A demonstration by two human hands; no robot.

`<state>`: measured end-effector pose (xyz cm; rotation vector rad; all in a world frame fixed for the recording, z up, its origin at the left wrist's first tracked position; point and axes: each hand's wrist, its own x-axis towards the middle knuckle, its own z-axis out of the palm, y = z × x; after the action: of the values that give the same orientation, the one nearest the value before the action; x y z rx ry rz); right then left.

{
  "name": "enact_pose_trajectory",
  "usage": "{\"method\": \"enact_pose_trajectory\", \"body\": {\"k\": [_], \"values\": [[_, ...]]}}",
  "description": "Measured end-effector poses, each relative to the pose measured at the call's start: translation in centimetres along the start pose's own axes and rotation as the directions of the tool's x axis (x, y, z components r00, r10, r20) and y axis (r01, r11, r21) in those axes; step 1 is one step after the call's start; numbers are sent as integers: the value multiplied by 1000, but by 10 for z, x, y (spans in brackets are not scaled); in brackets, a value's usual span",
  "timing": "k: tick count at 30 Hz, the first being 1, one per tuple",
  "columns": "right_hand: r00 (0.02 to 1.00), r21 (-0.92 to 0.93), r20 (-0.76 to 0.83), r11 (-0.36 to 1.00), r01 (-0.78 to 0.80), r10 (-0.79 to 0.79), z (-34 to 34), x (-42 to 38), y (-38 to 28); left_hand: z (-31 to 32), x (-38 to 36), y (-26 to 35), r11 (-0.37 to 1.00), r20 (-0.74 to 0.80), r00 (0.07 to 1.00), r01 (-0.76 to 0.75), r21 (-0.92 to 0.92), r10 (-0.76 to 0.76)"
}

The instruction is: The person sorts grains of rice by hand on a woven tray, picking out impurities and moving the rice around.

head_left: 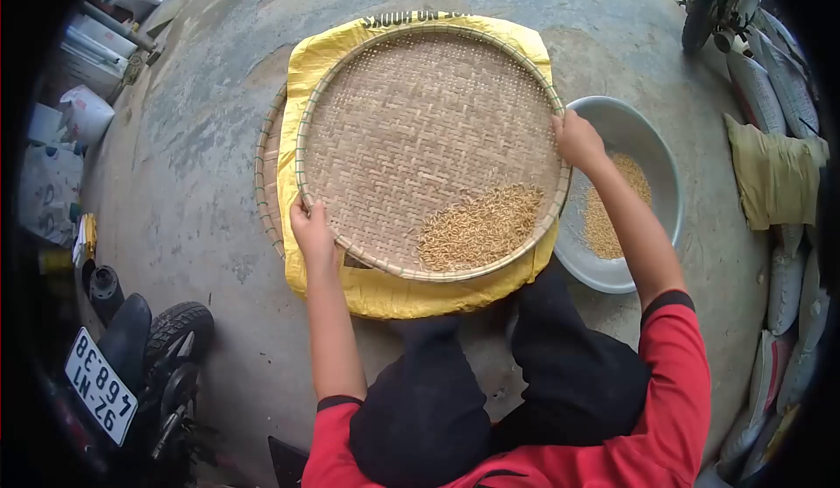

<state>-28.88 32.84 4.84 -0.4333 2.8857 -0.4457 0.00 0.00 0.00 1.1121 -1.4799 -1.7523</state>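
A round woven bamboo winnowing tray (394, 129) is held in front of me by its rim. My left hand (312, 230) grips the rim at the lower left, fingers wrapped round it. On the right side, my right hand (578, 138) is closed on the same rim. A heap of unhusked rice grain (481, 227) lies in the near right part of the tray. Beneath the tray is a yellow plastic sack (385, 297) with black print. A metal basin (669, 182) stands right of the tray, with more grain (604, 226) in it.
Another woven tray's edge (268, 169) shows under the sack on the left. A motorbike (140, 357) stands at lower left, and a second motorbike (704, 11) at upper right. Filled sacks (757, 90) line the right side. White bags (86, 114) sit along the left.
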Motion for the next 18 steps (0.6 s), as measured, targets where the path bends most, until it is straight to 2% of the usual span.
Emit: {"method": "enact_pose_trajectory", "body": {"k": [2, 3, 5, 6, 7, 8, 9, 10, 11, 14, 16, 17, 18], "values": [[991, -69, -65, 990, -123, 119, -18, 7, 17, 29, -18, -7, 997, 72, 994, -81, 17, 79], [991, 29, -108, 996, -81, 84, -4, 18, -16, 10, 16, 20, 981, 63, 980, -191, 43, 188], [987, -105, -157, 994, 17, -34, -32, -4, -7, 24, 16, -3, 985, 63, 998, 16, -174, -5], [996, -28, -73, 998, 50, -52, 4, -18, -15, -8, 0, 26, 998, -7, 1000, -14, -57, 13], [992, -97, -113, 994, 51, -62, -24, -5, 4, 28, -3, -4, 991, 10, 1000, 3, -133, -1], [989, -121, -146, 992, -37, 19, -50, 6, 14, 58, -4, -30, 991, 22, 995, -95, -89, 98], [983, -91, -145, 988, -126, 112, -53, 10, 13, 63, -2, -32, 978, 31, 978, -206, 16, 205], [988, -62, -133, 994, -86, 78, -38, 2, 8, 45, 2, -27, 995, 39, 995, -95, 14, 95], [992, -82, -122, 996, -20, 10, -25, -4, 6, 34, 2, -26, 995, 42, 994, -97, 16, 96], [997, -86, -81, 996, 6, -13, -32, 2, 20, 32, -12, -34, 988, 58, 998, 10, -157, -1], [997, 190, -80, 982, 2, 14, -32, 11, 20, 27, -14, -36, 977, 73, 997, 55, -206, -40], [998, 221, -60, 975, 2, 12, -17, 9, 17, 15, -15, -30, 964, 79, 993, 101, -244, -84], [999, 418, -46, 908, 15, 4, -6, 2, 11, 2, -20, -15, 956, 75, 984, 176, -234, -163]]}}
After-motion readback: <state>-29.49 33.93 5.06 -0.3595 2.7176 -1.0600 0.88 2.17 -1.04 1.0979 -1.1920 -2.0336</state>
